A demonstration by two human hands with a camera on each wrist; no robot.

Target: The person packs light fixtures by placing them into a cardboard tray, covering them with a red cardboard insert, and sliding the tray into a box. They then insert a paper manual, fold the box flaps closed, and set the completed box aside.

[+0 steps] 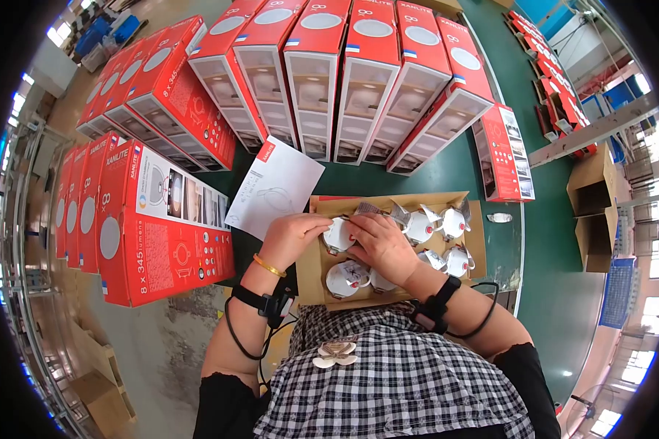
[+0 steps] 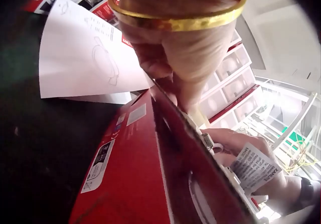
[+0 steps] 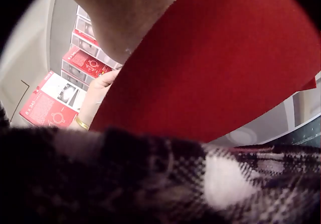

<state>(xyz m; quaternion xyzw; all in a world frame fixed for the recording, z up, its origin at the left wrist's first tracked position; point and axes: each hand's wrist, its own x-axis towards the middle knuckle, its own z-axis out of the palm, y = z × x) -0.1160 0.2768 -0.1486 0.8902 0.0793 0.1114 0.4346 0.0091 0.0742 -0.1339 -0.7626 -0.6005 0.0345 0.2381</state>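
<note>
An opened cardboard box (image 1: 311, 282) lies in front of the person, red on its outer side, with several white round downlights (image 1: 421, 228) in it. At its far left corner sits one downlight (image 1: 337, 235) between the two hands. The left hand (image 1: 294, 235) pinches this downlight's left edge, thumb and fingers close together. From the right, the right hand (image 1: 385, 247) curls its fingers over the same downlight and hides part of it. In the left wrist view, the left fingers reach down inside the box wall (image 2: 165, 133), and a printed label (image 2: 253, 169) shows by the right hand.
A folded instruction sheet (image 1: 277, 186) lies beyond the left hand. Red printed boxes (image 1: 370, 66) stand in a row at the back, with more boxes (image 1: 165, 227) on the left. One box (image 1: 504, 154) stands on the green table (image 1: 505, 249) at the right, near a small plastic-wrapped piece (image 1: 499, 218).
</note>
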